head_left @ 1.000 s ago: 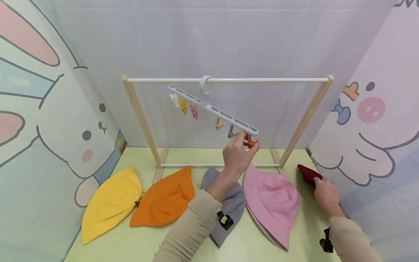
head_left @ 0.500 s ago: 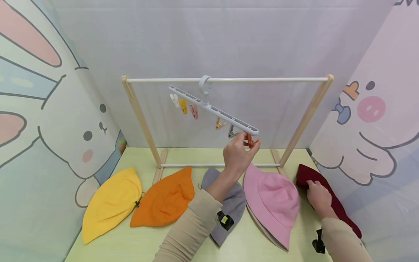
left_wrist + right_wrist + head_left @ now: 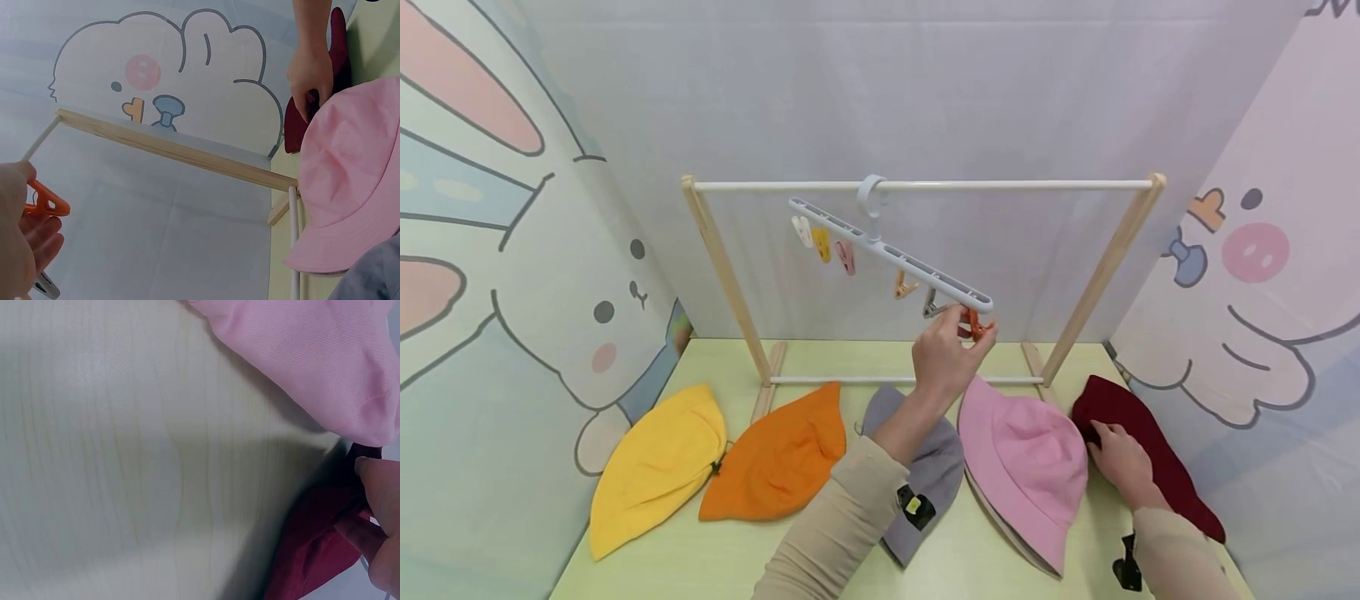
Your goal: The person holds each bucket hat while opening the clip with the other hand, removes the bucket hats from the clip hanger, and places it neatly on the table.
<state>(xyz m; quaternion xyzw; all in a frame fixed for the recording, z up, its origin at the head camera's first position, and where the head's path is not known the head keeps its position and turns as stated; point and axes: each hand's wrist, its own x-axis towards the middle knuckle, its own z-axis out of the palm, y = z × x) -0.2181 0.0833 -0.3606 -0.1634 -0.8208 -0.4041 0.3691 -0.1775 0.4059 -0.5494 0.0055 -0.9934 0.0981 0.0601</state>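
Observation:
My left hand [image 3: 946,350] pinches an orange clothespin [image 3: 977,325] at the near right end of a pale grey clip hanger [image 3: 917,268]. In the left wrist view the orange clothespin [image 3: 49,201] sits between thumb and fingers. At the right edge of the table, a dark red bucket hat [image 3: 1157,454] lies flattened, and my right hand [image 3: 1120,458] holds its near left edge. Close up in the right wrist view, thumb and finger pinch the dark red cloth [image 3: 319,544] beside the pink bucket hat [image 3: 306,362]; part of the grip is out of frame.
Wooden posts carry a white rail [image 3: 1015,185], where the hanger hooks on. Other clothespins hang from it, including a grey one [image 3: 932,304]. Yellow [image 3: 658,471], orange [image 3: 778,458] and grey [image 3: 936,467] bucket hats lie in a row on the table [image 3: 820,550].
My right hand has shifted left along the dark red hat, which now lies spread out rather than mostly hidden under the hand and arm. The left hand stays on the orange clothespin.

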